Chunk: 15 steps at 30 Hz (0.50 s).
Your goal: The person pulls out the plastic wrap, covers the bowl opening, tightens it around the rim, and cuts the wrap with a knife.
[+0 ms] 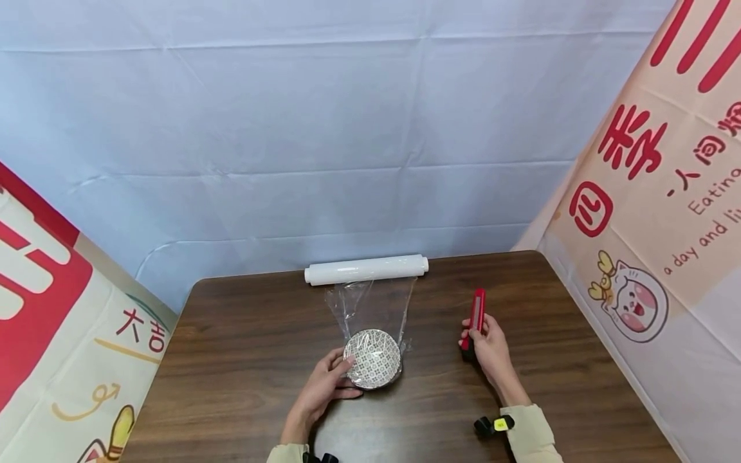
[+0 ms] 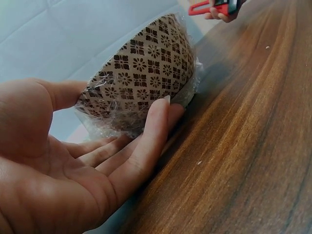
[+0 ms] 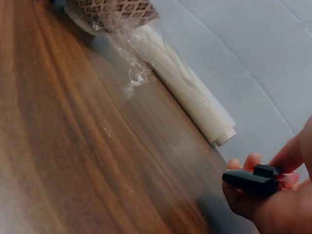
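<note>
Here on the brown wooden surface [image 1: 243,347] I count three things: one patterned bowl [image 1: 372,357], one roll of cling film [image 1: 366,269] and one red cutter [image 1: 477,314]. The bowl sits near the middle, toward the near edge, covered with clear film; what is inside it, if anything, I cannot tell. A sheet of that film runs from the bowl back to the roll, which lies crosswise at the far edge against the pale blue backdrop. The left hand [image 1: 321,388] rests at the bowl's left side, fingers [image 2: 146,141] fairly straight and spread, palm cupping the wrapped wall. The right hand [image 1: 491,347] is well to the right of the bowl, its fingers curled round the near, black end of the cutter, whose red length points toward the far edge.
</note>
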{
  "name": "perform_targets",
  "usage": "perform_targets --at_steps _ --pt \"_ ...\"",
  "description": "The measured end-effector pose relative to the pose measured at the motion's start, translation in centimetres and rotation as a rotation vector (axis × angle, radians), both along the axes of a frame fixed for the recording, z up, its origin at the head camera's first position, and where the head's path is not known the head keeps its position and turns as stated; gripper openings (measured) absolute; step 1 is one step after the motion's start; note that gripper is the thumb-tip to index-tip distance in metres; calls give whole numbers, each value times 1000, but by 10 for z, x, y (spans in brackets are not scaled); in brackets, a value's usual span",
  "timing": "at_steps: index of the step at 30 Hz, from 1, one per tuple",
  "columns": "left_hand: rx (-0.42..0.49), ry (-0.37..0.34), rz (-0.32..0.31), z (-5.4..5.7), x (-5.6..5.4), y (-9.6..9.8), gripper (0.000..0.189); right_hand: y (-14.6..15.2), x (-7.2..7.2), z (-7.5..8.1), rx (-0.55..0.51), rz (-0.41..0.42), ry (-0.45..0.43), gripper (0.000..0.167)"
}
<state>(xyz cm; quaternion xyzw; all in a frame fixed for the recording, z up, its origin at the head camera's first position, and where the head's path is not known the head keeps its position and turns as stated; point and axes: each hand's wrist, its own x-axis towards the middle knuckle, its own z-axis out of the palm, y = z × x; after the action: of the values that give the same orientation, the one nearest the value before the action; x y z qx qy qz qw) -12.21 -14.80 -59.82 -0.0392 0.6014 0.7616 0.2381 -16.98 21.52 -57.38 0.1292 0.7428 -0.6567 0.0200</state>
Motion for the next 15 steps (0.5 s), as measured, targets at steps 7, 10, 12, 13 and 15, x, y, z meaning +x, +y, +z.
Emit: perform_targets --at_steps 7,10,12,13,15 --pt "0 -12 -1 -1 1 0 68 5 8 -5 47 29 -31 53" --pt "2 -11 -2 -1 0 1 67 7 10 -4 83 27 -7 58" --pt "2 -7 3 -1 0 1 67 7 10 -4 98 31 -2 59" --pt "1 -5 5 -1 0 1 67 7 10 -4 105 35 -1 58" --pt "2 -5 8 -1 1 1 66 6 10 -5 104 49 -10 57"
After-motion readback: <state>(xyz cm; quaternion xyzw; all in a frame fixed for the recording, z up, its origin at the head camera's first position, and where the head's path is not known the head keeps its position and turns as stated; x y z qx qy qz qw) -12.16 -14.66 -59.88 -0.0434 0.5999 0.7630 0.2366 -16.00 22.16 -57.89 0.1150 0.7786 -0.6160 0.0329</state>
